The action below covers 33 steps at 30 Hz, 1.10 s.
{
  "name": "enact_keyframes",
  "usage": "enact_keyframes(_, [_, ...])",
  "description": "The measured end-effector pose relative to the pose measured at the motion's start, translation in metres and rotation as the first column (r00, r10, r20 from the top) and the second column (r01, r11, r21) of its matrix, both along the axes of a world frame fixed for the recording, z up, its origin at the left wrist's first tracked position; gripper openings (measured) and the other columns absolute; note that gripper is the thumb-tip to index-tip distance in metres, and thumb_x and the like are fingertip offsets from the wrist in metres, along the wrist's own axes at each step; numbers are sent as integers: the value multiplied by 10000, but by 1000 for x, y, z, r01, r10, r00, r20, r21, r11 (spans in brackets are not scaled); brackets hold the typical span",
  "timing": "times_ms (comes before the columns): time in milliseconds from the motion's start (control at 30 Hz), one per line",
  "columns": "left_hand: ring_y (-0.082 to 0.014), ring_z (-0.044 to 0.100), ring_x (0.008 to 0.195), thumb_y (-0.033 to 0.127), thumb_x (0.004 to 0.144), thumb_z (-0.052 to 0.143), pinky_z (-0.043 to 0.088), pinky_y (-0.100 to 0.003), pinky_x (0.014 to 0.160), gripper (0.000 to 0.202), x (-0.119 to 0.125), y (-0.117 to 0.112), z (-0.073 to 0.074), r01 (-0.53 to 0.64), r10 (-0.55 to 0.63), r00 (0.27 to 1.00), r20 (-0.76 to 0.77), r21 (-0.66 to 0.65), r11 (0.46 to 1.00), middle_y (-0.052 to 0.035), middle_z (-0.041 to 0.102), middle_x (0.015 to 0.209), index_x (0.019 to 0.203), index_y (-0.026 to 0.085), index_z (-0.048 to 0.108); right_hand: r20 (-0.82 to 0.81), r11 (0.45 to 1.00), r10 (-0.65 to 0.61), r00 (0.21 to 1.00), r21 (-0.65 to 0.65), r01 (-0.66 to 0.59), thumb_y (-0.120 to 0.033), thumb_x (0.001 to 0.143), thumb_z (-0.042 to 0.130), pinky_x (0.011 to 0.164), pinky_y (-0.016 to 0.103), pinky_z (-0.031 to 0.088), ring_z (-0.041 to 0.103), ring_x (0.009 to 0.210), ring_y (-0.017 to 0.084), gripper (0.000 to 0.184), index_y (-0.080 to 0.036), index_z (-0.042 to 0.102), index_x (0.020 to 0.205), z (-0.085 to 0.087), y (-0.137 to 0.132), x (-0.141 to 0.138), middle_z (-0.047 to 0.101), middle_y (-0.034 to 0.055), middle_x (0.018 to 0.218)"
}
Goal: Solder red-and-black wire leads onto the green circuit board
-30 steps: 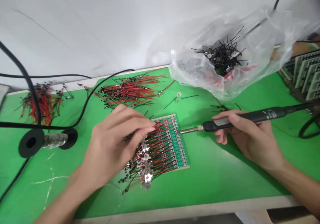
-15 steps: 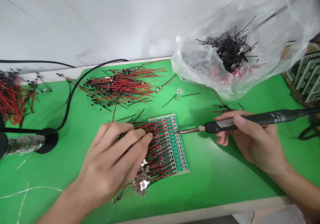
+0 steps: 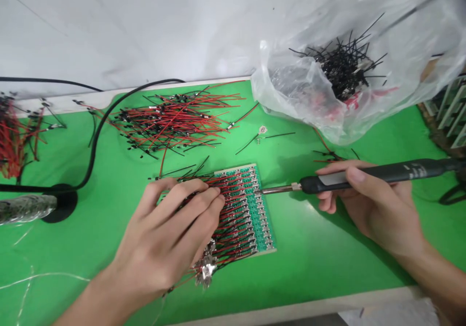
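A green circuit board [image 3: 262, 221] lies on the green mat, with rows of solder pads and many red and black wires [image 3: 235, 215] running off its left side. My left hand [image 3: 163, 238] rests over these wires, fingers bent and pressed together, their tips pinching a wire at the board; the grip is partly hidden. Shiny metal clip-like pieces [image 3: 207, 270] show below that hand. In my right hand [image 3: 382, 214] is a black soldering iron [image 3: 374, 174], held like a pen. Its tip touches, or nearly touches, a pad in the upper right part of the board.
Behind the board lies a pile of red and black wires [image 3: 174, 122]. A clear plastic bag [image 3: 291, 88] with black wires stands at the back right. A black cable [image 3: 95, 146] arches across the left, near a solder spool [image 3: 29, 209]. More red wires [image 3: 10, 151] lie far left.
My left fingers have shifted slightly along the wires toward the right. The soldering iron's tip stays at about the same spot on the board. The view has moved a little.
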<state>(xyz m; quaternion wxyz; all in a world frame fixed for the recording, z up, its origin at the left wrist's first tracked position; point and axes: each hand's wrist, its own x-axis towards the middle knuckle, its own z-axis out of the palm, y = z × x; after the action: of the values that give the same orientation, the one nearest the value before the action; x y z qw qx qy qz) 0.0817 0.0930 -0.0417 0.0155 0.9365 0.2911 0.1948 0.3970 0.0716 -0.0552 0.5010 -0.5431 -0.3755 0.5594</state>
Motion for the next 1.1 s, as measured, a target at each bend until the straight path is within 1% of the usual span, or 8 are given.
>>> enact_keyframes(267, [-301, 655, 1080, 98, 851, 715, 453, -483, 879, 319, 1, -1, -1, 12, -12, 1000, 0, 30, 999, -86, 751, 1157, 1166, 96, 668, -5, 1000, 7, 1000, 5, -7, -348, 877, 712, 413, 269, 560, 689, 485, 187, 180, -223, 840, 896, 1, 0, 0, 753, 48, 633])
enact_keyframes(400, [-302, 654, 1079, 88, 843, 719, 455, -481, 881, 314, 2, -1, -1, 11, -11, 1000, 14, 24, 1000, -92, 755, 1145, 1153, 91, 671, -2, 1000, 3, 1000, 0, -3, -355, 879, 710, 412, 256, 560, 690, 484, 180, 185, -224, 840, 893, 1, 1, -1, 751, 46, 626])
enact_keyframes(700, [-287, 646, 1085, 113, 882, 681, 461, -473, 888, 291, 1, 0, -2, 21, -21, 1000, -4, 43, 999, -78, 754, 1146, 1172, 86, 672, -2, 1000, -1, 1000, -16, 1, -367, 875, 714, 402, 261, 555, 684, 476, 182, 200, -208, 835, 883, 0, 1, -2, 748, 51, 627])
enact_keyframes(867, [-289, 640, 1094, 103, 879, 680, 461, -481, 892, 302, 2, 0, -2, 16, -16, 1000, 1, 38, 999, -80, 751, 1160, 1181, 86, 671, -1, 1000, -9, 1000, -10, 9, -371, 864, 726, 387, 271, 551, 680, 464, 188, 197, -208, 837, 874, 1, 1, -2, 745, 52, 617])
enact_keyframes(1100, [-296, 641, 1088, 84, 862, 697, 456, -483, 894, 323, 2, 0, -1, 27, -26, 999, -26, 28, 999, -88, 747, 1169, 1184, 75, 676, -5, 1000, -13, 1000, -23, 13, -382, 857, 738, 399, 253, 551, 686, 467, 180, 202, -207, 839, 868, 1, 1, -1, 750, 50, 616])
